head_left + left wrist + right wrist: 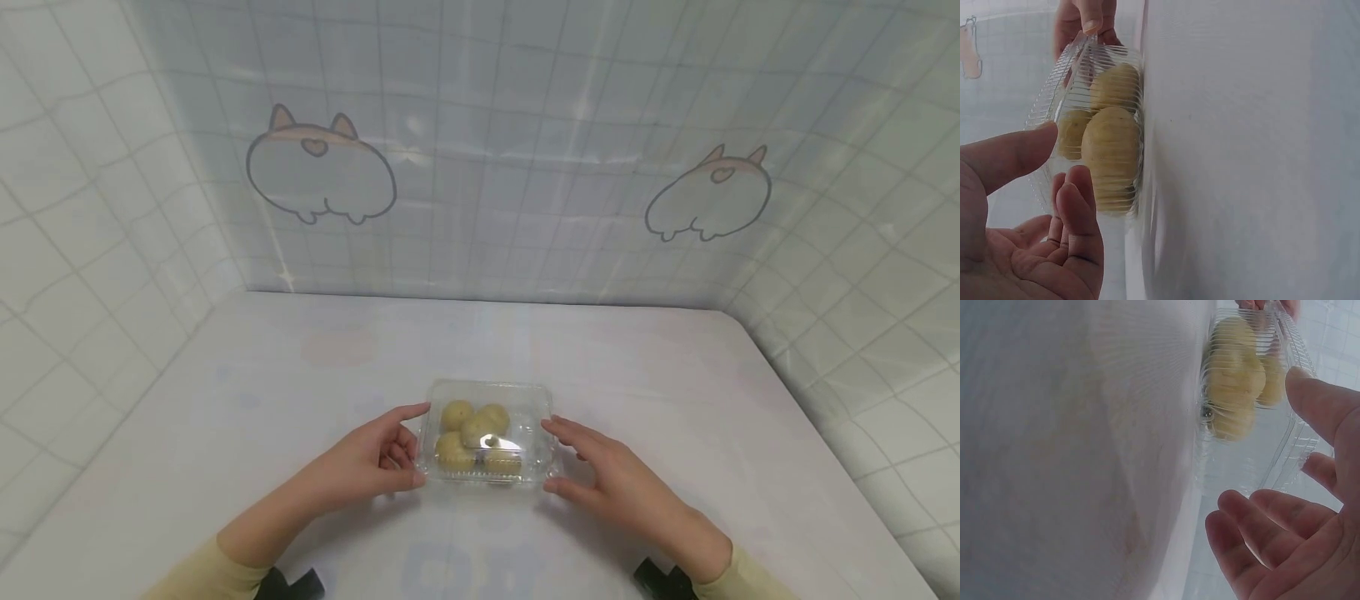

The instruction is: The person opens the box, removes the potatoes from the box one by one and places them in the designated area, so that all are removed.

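A clear plastic clamshell box point(528, 417) stands on the white table in front of me, its lid lying over the base. Whether the lid is fastened cannot be seen. Inside are several yellow potatoes point(454, 450), gathered mostly in the left part. At the box's left side is my left hand point(375, 458), thumb and index finger spread towards the two corners, the other fingers loosely bent. My right hand point(607, 467) is at the opposite side, thumb and fingers apart. In the right wrist view the right thumb point(1316, 400) lies near the rim, with the lower fingers off the box.
A white table point(637, 367) with faint printed shapes lies under the box. Grid-patterned curtains point(510, 167) with cartoon animal drawings rise behind it and at both sides. Dark wrist mounts point(288, 583) show below the sleeves.
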`<action>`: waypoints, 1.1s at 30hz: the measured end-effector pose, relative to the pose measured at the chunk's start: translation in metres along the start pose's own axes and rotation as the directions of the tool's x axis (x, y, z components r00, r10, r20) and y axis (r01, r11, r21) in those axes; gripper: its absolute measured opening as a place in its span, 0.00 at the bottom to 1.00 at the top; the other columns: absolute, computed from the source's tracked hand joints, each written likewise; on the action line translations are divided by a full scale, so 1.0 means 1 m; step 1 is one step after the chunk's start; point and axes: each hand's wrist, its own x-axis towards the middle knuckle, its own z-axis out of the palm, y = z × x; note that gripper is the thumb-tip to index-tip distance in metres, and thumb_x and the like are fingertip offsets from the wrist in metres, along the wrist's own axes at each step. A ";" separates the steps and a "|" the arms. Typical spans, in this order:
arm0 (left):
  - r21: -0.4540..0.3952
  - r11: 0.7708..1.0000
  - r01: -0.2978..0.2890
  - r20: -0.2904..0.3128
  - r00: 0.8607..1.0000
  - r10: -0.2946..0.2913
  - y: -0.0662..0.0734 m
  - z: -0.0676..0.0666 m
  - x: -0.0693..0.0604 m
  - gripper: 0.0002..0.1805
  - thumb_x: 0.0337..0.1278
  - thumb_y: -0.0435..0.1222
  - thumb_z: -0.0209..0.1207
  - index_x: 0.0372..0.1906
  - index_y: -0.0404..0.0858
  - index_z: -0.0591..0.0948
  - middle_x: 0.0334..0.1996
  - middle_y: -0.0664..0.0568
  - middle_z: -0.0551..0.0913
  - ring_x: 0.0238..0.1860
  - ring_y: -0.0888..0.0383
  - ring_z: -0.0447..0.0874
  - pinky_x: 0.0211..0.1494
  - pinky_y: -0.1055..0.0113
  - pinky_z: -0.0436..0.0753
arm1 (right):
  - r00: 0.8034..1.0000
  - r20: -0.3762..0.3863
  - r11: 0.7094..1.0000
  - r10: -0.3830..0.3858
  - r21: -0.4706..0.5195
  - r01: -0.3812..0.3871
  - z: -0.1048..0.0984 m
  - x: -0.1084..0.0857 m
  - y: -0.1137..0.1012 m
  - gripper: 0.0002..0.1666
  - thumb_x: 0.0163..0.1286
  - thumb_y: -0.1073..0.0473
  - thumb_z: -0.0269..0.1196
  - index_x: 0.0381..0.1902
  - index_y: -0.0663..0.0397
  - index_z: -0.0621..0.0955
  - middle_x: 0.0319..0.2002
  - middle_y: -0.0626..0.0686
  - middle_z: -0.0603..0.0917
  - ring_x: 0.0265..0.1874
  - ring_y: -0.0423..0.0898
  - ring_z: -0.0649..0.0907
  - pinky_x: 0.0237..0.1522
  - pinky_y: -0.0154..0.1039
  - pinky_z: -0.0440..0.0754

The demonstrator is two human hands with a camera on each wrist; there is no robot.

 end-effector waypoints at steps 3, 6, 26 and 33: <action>-0.026 1.000 -0.011 0.006 1.000 0.012 -0.001 0.001 0.000 0.50 0.52 0.39 0.73 0.76 0.39 0.57 0.39 0.46 0.78 0.38 0.51 0.82 0.36 0.63 0.85 | 1.000 0.002 1.000 0.005 0.002 -0.005 0.000 0.000 0.000 0.41 0.64 0.39 0.67 0.71 0.43 0.70 0.68 0.46 0.72 0.64 0.46 0.74 0.52 0.38 0.81; -0.049 0.998 -0.034 0.015 0.999 0.034 -0.001 0.002 0.000 0.49 0.54 0.37 0.72 0.76 0.37 0.56 0.38 0.45 0.77 0.37 0.51 0.82 0.35 0.64 0.84 | 1.000 0.003 1.000 0.008 -0.002 -0.008 0.000 0.000 0.000 0.41 0.64 0.38 0.67 0.71 0.44 0.70 0.67 0.47 0.73 0.64 0.47 0.75 0.52 0.38 0.81; -0.183 0.983 -0.020 0.032 0.999 0.026 -0.002 0.008 0.001 0.45 0.60 0.30 0.63 0.78 0.37 0.52 0.37 0.43 0.74 0.34 0.53 0.78 0.36 0.64 0.81 | 0.999 -0.033 1.000 0.005 0.023 -0.004 0.004 0.001 0.001 0.40 0.62 0.43 0.71 0.69 0.48 0.72 0.67 0.46 0.73 0.64 0.46 0.74 0.51 0.37 0.81; -0.226 0.974 0.029 0.035 0.999 -0.022 -0.001 0.010 0.001 0.45 0.60 0.28 0.61 0.78 0.40 0.51 0.35 0.43 0.73 0.37 0.47 0.81 0.38 0.61 0.82 | 0.999 -0.032 1.000 0.015 0.018 -0.015 0.004 0.001 0.000 0.41 0.62 0.43 0.71 0.69 0.48 0.72 0.67 0.47 0.73 0.65 0.46 0.73 0.51 0.37 0.81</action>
